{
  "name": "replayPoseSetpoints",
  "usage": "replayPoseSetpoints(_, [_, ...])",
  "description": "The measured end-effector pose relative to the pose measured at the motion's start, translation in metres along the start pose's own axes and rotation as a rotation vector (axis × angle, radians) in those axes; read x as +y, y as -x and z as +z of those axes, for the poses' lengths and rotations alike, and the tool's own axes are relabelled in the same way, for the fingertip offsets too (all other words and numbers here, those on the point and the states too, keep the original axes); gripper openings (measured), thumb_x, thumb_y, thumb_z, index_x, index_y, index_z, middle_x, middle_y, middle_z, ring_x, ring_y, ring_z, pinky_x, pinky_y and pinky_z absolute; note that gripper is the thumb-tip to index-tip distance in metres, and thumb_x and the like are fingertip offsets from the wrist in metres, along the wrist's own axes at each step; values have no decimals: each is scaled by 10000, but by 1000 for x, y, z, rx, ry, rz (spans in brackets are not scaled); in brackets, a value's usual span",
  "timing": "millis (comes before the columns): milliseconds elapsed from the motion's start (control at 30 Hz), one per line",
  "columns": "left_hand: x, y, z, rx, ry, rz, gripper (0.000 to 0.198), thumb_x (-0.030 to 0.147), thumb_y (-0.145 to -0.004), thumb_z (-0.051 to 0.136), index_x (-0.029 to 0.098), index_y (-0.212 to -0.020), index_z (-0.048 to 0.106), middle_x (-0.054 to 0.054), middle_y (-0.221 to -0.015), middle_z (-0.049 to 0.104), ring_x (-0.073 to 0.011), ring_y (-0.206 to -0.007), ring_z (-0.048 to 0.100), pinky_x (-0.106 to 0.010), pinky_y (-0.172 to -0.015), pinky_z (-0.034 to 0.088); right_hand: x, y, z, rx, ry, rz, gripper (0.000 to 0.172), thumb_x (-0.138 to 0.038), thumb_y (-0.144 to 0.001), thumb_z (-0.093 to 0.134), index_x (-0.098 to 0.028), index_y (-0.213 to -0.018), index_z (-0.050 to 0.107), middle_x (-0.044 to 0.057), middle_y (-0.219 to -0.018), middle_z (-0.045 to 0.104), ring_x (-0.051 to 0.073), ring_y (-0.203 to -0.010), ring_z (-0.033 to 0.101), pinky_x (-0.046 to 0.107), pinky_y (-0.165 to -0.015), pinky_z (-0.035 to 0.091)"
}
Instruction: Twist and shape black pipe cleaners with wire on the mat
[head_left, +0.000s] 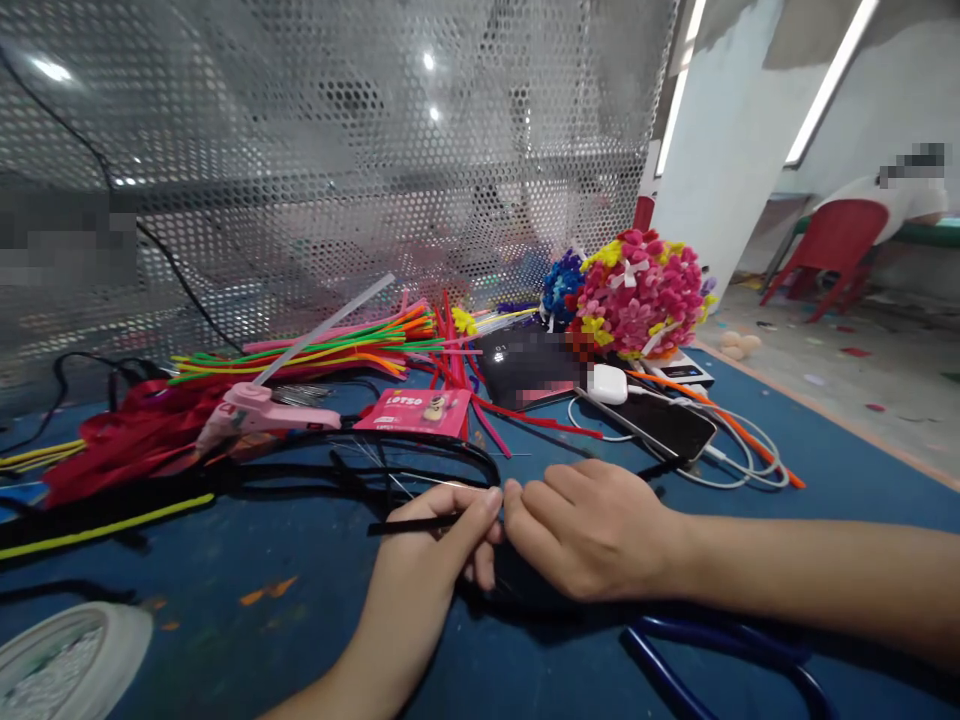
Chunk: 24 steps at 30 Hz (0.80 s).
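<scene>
My left hand [439, 545] is closed, thumb against the fingers, on a black pipe cleaner [405, 524] whose end sticks out to the left. Right beside it, my right hand [592, 525] is curled in a fist, its fingertips meeting the left thumb tip. A short black end [666, 468] shows behind the right fist, so that hand seems to grip black pipe cleaner too; its palm is hidden. More black pipe cleaners [300, 478] lie just beyond my left hand. Below my right forearm rests a tool with dark blue handles [720, 640].
Back left are a pink glue gun [262, 412], red ribbon [127, 440] and colourful pipe cleaners [352, 345]. A fluffy flower bouquet [641, 295], phone [667, 425] and white cable [750, 440] lie back right. A white round container [127, 650] stands front left. Perforated metal [337, 220] borders the table.
</scene>
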<state>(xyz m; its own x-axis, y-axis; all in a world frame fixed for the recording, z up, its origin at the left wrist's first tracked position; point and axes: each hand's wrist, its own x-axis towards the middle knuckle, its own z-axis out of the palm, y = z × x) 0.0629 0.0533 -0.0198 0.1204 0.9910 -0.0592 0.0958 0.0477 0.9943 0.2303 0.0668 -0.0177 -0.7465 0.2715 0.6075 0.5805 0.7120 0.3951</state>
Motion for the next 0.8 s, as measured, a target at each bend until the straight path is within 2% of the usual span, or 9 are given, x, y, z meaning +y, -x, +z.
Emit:
replayPoseSetpoints(100, [0, 4, -4, -63, -111, 47, 184, 340, -791, 609, 163, -801, 661, 50, -461, 563, -74, -434, 512, -143, -446, 390, 1, 2, 2, -75, -11, 49, 123, -168, -881, 402, -145, -818, 505, -1, -592, 534, 147, -473, 480, 293, -429, 152])
replayPoseSetpoints(167, [-1, 6, -11, -142, -285, 168, 198, 308, -814, 591, 192, -962, 654, 31, -582, 643, -95, -502, 585, -155, -489, 449, 3, 4, 4, -138, -48, 78, 102, -159, -876, 419, -156, -801, 488, -1, -600, 542, 153, -490, 499, 291, -430, 138])
replayPoseSetpoints(233, [-3, 5, -21, -197, -518, 429, 226, 274, -846, 552, 216, -1049, 634, -2, -755, 700, -120, -615, 642, -179, -567, 495, 4, 5, 6, -196, -105, 91, 98, -155, -877, 430, -167, -789, 471, -7, -607, 545, 151, -498, 503, 288, -431, 131])
replayPoseSetpoints(300, [-5, 2, -32, -193, -755, 796, 241, 249, -893, 468, 230, -1069, 632, -28, -886, 707, -150, -774, 653, -223, -688, 509, 6, 6, 8, -226, -168, 84, 102, -157, -880, 439, -177, -782, 458, -15, -610, 543, 144, -502, 495, 284, -435, 138])
replayPoseSetpoints(367, [-7, -1, -40, -92, -972, 1078, 262, 213, -910, 431, 252, -1070, 635, -23, -905, 700, -161, -858, 621, -263, -772, 488, 7, 6, 10, -226, -226, 65, 107, -155, -882, 438, -181, -780, 456, -18, -619, 542, 139, -510, 484, 282, -440, 157])
replayPoseSetpoints(433, [-6, -3, -45, 12, -1101, 1218, 256, 183, -907, 440, 270, -1032, 647, -10, -878, 692, -159, -879, 597, -282, -811, 469, 7, 7, 12, -213, -283, 37, 118, -148, -884, 421, -180, -780, 465, -18, -620, 539, 135, -515, 470, 283, -448, 181])
replayPoseSetpoints(500, [-4, -5, -45, 1, -1108, 1237, 248, 181, -919, 423, 257, -999, 645, -6, -872, 687, -146, -875, 595, -271, -813, 466, 8, 7, 13, -203, -326, 7, 137, -136, -884, 402, -176, -778, 478, -18, -619, 539, 132, -521, 461, 283, -456, 199])
replayPoseSetpoints(667, [1, -5, -38, -120, -924, 1138, 243, 194, -934, 376, 203, -965, 616, -8, -804, 689, -118, -760, 632, -214, -711, 494, 7, 5, 9, -134, -337, -38, 160, -128, -872, 416, -164, -737, 493, -18, -602, 540, 128, -503, 458, 275, -442, 195])
replayPoseSetpoints(800, [2, -4, -30, -96, -785, 909, 103, 182, -847, 536, 219, -841, 632, 43, -629, 630, -76, -529, 589, -150, -523, 472, 7, 3, 6, -21, -301, -59, 149, -132, -849, 429, -159, -724, 506, -15, -565, 522, 128, -446, 432, 276, -414, 167])
